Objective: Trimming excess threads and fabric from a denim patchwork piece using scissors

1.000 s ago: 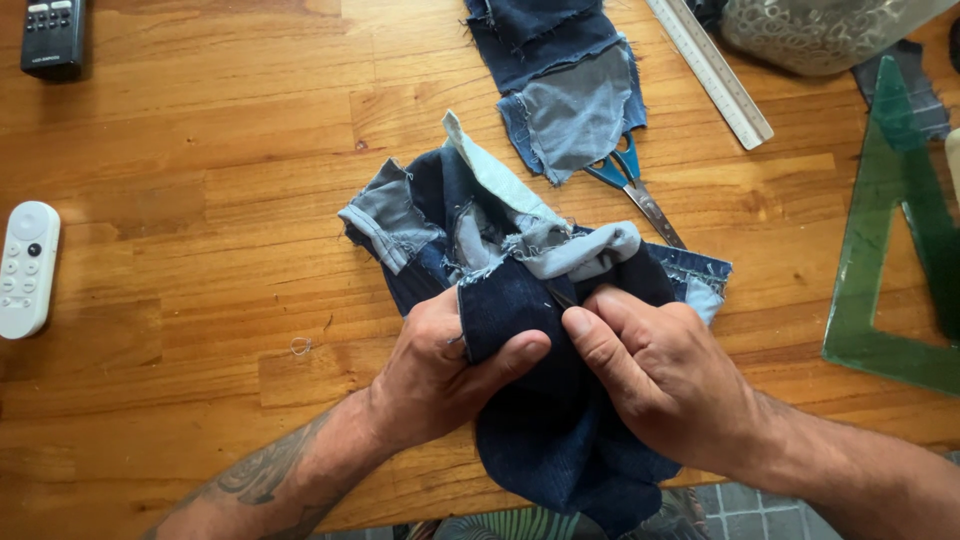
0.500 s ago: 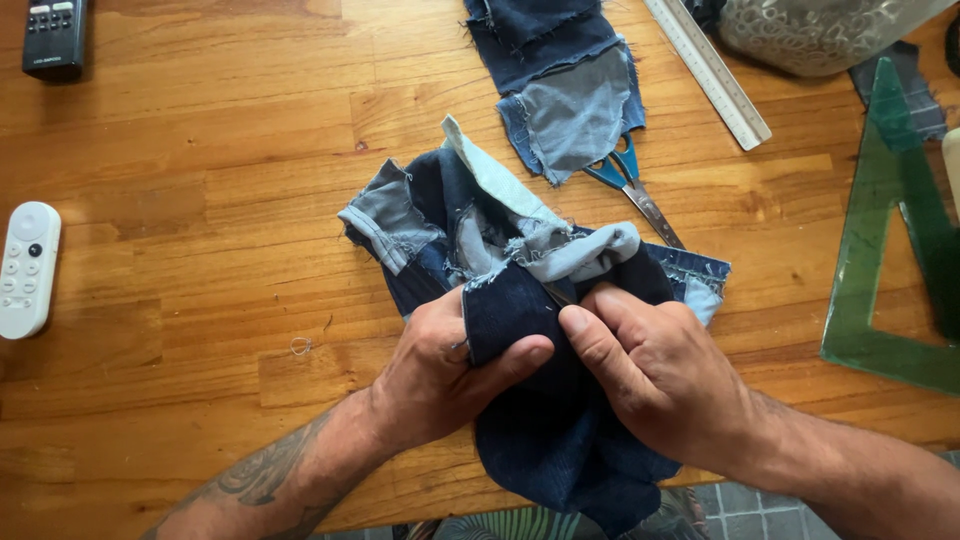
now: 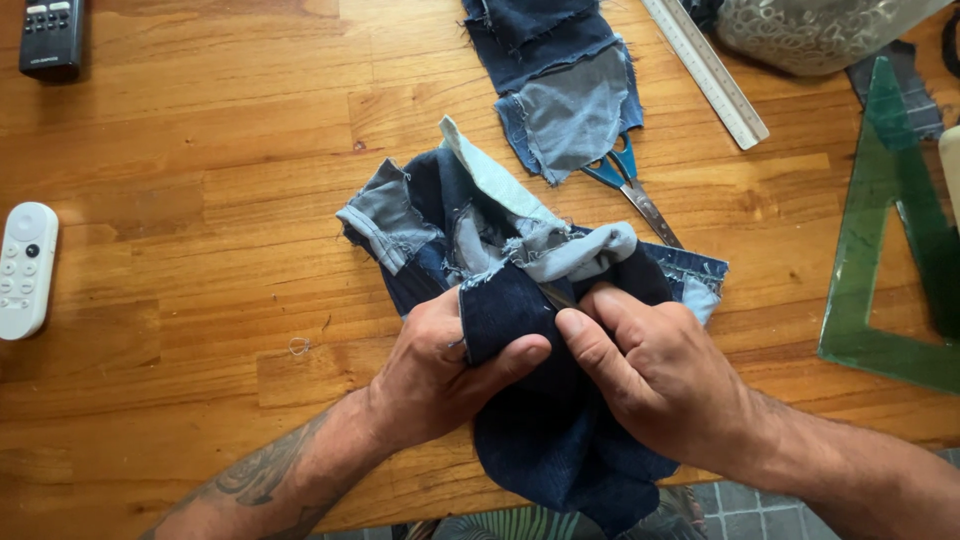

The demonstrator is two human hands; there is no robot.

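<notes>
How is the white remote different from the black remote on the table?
The white remote is light and rounded at its ends, while the black remote is dark and boxy. The white remote shows whole at the left edge of the wooden table; the black remote sits in the top left corner, cut off by the picture's edge. Both lie flat on the table, far from the hands and the denim.

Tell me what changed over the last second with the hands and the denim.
Almost nothing. Left hand and right hand keep pinching the dark denim piece; the right fingertips crept slightly along its edge. Scissors, ruler, white remote and green set square stayed put.
</notes>
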